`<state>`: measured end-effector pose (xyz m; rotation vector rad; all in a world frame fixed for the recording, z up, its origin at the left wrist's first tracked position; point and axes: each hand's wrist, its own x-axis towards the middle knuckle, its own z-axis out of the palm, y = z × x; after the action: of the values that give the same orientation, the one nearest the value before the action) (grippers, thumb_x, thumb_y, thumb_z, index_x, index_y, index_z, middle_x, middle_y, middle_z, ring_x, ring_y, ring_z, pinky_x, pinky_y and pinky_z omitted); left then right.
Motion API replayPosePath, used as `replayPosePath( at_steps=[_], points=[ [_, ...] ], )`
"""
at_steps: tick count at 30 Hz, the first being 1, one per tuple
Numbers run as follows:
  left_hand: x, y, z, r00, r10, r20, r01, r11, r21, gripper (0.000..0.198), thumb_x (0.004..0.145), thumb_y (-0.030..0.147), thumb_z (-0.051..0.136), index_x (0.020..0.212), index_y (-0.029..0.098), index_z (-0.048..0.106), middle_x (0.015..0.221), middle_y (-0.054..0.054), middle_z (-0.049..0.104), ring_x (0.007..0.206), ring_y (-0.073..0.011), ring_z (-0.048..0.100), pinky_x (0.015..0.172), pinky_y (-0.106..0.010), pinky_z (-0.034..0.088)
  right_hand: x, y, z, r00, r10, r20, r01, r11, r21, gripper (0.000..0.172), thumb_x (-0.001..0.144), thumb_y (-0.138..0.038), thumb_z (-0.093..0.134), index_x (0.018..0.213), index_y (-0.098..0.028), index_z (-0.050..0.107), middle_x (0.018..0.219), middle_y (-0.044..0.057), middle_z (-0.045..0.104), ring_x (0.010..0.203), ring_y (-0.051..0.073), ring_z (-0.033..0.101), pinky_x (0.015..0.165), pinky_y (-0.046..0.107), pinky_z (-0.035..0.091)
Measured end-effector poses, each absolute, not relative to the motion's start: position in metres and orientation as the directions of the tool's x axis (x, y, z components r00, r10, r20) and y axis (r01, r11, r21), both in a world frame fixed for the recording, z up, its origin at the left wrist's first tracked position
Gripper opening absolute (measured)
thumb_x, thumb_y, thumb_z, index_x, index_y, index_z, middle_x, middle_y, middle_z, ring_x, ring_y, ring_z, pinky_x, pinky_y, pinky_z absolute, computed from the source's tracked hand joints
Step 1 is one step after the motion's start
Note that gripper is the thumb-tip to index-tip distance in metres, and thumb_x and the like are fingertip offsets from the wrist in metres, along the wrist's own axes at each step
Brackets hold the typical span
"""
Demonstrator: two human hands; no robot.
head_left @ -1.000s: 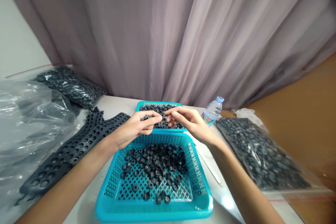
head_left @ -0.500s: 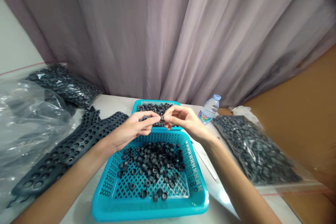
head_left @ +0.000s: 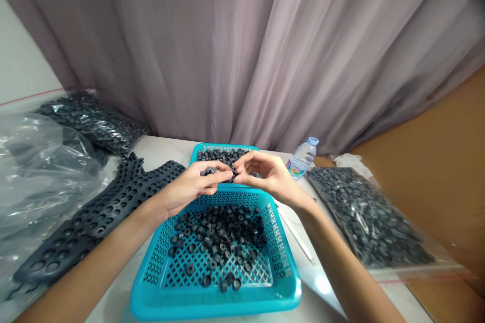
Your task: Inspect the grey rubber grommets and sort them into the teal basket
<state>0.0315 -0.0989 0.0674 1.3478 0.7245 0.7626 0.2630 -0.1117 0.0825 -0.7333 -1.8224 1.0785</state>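
My left hand [head_left: 202, 180] and my right hand [head_left: 263, 174] meet over the gap between two blue baskets. Their fingertips pinch one small black rubber part [head_left: 234, 173] from both sides; the fingers cover most of it. More black parts [head_left: 209, 170] are tucked in the curl of my left hand. Below, the near blue basket [head_left: 215, 305] holds many loose black ring-like rubber pieces [head_left: 227, 234], heaped toward its far right. Behind my hands, the far blue basket [head_left: 227, 146] is filled with similar pieces.
Black moulded sheets with rows of round holes [head_left: 113, 209] lie on the left, beside clear plastic bags [head_left: 38, 171]. A bag of black pieces [head_left: 94, 123] sits behind them. On the right are a water bottle [head_left: 303, 158], a white strip [head_left: 295, 234] and another filled bag [head_left: 371, 217].
My right fingers have shifted slightly and curl closer around the small part at my left fingertips. The baskets and bags stay in place.
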Motion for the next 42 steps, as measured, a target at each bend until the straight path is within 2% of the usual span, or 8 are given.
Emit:
replayPosePath(
  at_steps=[11, 15, 18, 21, 27, 31, 36, 42],
  points=[
    [0.032, -0.099, 0.067, 0.573, 0.819, -0.034, -0.121, 0.126, 0.985, 0.039, 0.084, 0.039, 0.084, 0.11, 0.013, 0.074, 0.074, 0.001, 0.047, 0.055, -0.0051, 0.024, 0.048, -0.021, 0.014, 0.267, -0.111, 0.085, -0.481, 0.732, 0.482, 0.197, 0.626, -0.754, 0.027, 0.088, -0.04, 0.082, 0.105, -0.02, 0.078, 0.103, 0.007, 0.068, 0.094, 0.018, 0.065, 0.086, 0.035, 0.058],
    [0.03, -0.098, 0.066, 0.588, 0.807, -0.053, -0.149, 0.173, 0.974, 0.039, 0.086, 0.038, 0.084, 0.113, 0.013, 0.071, 0.071, 0.005, 0.036, 0.056, -0.0053, 0.02, 0.047, -0.02, 0.014, 0.269, -0.109, 0.084, -0.477, 0.735, 0.482, 0.176, 0.617, -0.767, 0.027, 0.088, -0.039, 0.083, 0.109, -0.022, 0.079, 0.104, 0.006, 0.068, 0.094, 0.018, 0.065, 0.087, 0.035, 0.058],
    [0.03, -0.098, 0.068, 0.619, 0.784, -0.05, -0.18, 0.203, 0.962, 0.033, 0.09, 0.04, 0.08, 0.105, 0.012, 0.069, 0.07, 0.007, 0.025, 0.057, -0.0062, 0.015, 0.046, -0.018, 0.013, 0.269, -0.109, 0.083, -0.479, 0.733, 0.483, 0.159, 0.613, -0.774, 0.027, 0.088, -0.037, 0.083, 0.11, -0.022, 0.079, 0.105, 0.006, 0.069, 0.095, 0.018, 0.065, 0.088, 0.035, 0.057],
    [0.03, -0.099, 0.071, 0.645, 0.763, -0.044, -0.202, 0.225, 0.953, 0.03, 0.093, 0.039, 0.077, 0.096, 0.011, 0.067, 0.071, 0.007, 0.022, 0.057, -0.0065, 0.014, 0.045, -0.016, 0.015, 0.268, -0.109, 0.084, -0.483, 0.731, 0.482, 0.144, 0.61, -0.78, 0.027, 0.088, -0.037, 0.082, 0.109, -0.022, 0.079, 0.105, 0.006, 0.07, 0.094, 0.018, 0.066, 0.088, 0.035, 0.056],
    [0.032, -0.094, 0.068, 0.625, 0.774, -0.104, -0.299, 0.36, 0.884, 0.029, 0.094, 0.036, 0.076, 0.096, 0.008, 0.069, 0.071, 0.007, 0.025, 0.055, -0.0043, 0.022, 0.042, -0.013, 0.021, 0.272, -0.112, 0.09, -0.5, 0.735, 0.457, 0.204, 0.613, -0.763, 0.027, 0.089, -0.04, 0.081, 0.106, -0.019, 0.078, 0.1, 0.005, 0.07, 0.091, 0.018, 0.065, 0.086, 0.034, 0.055],
    [0.037, -0.092, 0.065, 0.561, 0.817, -0.135, -0.46, 0.443, 0.77, 0.027, 0.099, 0.032, 0.069, 0.096, 0.005, 0.07, 0.073, 0.004, 0.035, 0.058, -0.0046, 0.035, 0.048, -0.013, 0.036, 0.279, -0.113, 0.093, -0.545, 0.744, 0.388, 0.29, 0.601, -0.745, 0.027, 0.089, -0.042, 0.081, 0.105, -0.02, 0.077, 0.099, 0.004, 0.071, 0.089, 0.018, 0.065, 0.082, 0.033, 0.054],
    [0.046, -0.097, 0.061, 0.518, 0.843, -0.145, -0.596, 0.477, 0.646, 0.031, 0.104, 0.03, 0.059, 0.086, 0.006, 0.066, 0.073, 0.002, 0.038, 0.059, -0.0058, 0.04, 0.054, -0.016, 0.043, 0.265, -0.12, 0.092, -0.436, 0.737, 0.517, 0.383, 0.672, -0.635, 0.021, 0.097, -0.04, 0.072, 0.103, -0.021, 0.075, 0.092, 0.003, 0.066, 0.082, 0.017, 0.06, 0.076, 0.031, 0.049],
    [0.059, -0.112, 0.053, 0.409, 0.898, -0.162, -0.516, 0.374, 0.771, 0.04, 0.095, 0.051, 0.07, 0.09, 0.011, 0.067, 0.083, -0.001, 0.053, 0.064, -0.0075, 0.047, 0.056, -0.017, 0.047, 0.227, -0.141, 0.084, -0.432, 0.653, 0.622, 0.496, 0.748, -0.44, 0.02, 0.1, -0.031, 0.067, 0.119, -0.022, 0.069, 0.107, 0.008, 0.062, 0.102, 0.023, 0.057, 0.09, 0.039, 0.049]
  ],
)
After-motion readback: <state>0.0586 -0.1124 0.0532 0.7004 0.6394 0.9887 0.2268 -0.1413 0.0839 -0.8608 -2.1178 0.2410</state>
